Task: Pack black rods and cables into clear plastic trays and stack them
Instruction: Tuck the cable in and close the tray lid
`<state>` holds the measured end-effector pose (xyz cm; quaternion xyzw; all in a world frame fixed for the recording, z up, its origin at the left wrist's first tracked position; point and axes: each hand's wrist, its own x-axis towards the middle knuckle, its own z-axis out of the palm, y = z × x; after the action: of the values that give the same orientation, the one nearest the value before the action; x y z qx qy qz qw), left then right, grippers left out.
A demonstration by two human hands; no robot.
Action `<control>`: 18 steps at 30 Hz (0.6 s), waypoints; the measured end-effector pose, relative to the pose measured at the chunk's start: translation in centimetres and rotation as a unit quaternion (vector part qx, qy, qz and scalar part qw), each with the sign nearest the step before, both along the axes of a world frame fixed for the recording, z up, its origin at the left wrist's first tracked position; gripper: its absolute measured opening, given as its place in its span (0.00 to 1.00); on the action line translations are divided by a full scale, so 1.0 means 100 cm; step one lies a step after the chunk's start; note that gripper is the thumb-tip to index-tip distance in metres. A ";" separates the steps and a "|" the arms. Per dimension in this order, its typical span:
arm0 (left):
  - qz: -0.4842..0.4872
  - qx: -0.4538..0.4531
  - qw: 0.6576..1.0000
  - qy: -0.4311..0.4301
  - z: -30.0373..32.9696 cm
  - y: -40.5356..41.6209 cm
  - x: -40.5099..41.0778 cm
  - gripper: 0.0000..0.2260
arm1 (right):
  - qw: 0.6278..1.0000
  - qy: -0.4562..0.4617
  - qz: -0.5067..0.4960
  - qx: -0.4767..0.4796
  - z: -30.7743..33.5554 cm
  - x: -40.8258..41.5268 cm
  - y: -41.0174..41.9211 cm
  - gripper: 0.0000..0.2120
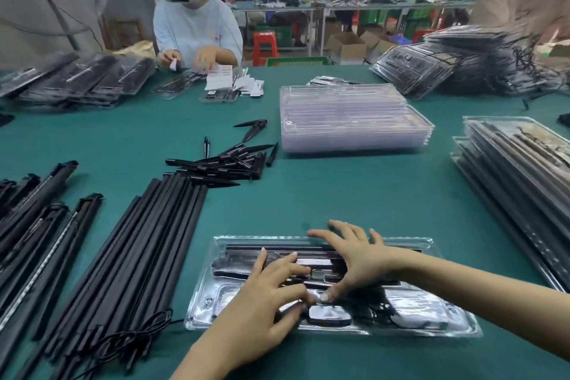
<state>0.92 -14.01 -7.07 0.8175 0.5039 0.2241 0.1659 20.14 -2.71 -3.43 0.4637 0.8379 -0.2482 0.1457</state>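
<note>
Green felt table shows packed stacks, yet your left hand and right hand, fingers spread, press black rods into one clear plastic tray, loose rods waiting.

The left hand and right hand cover the middle of the clear tray, hiding what the fingertips meet there. The rod piles run off the left and bottom edges. The filled-tray stack is cut by the right edge, and the far stacks are blurred.
</note>
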 end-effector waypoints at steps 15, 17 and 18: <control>-0.042 0.080 0.987 0.130 0.013 0.007 0.009 0.17 | 0.998 -0.024 -0.065 0.013 -0.014 -0.005 -0.002 0.57; -0.065 0.109 0.982 0.136 0.014 0.008 0.013 0.16 | 0.997 -0.020 -0.070 0.016 -0.014 -0.007 -0.002 0.57; -0.071 0.116 0.981 0.136 0.015 0.009 0.014 0.15 | 0.997 -0.017 -0.072 0.018 -0.015 -0.007 -0.003 0.57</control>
<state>2.30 -13.07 -5.61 0.8878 0.4332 0.1548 0.0155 19.42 -2.98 -4.90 0.5295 0.8040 -0.2352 0.1338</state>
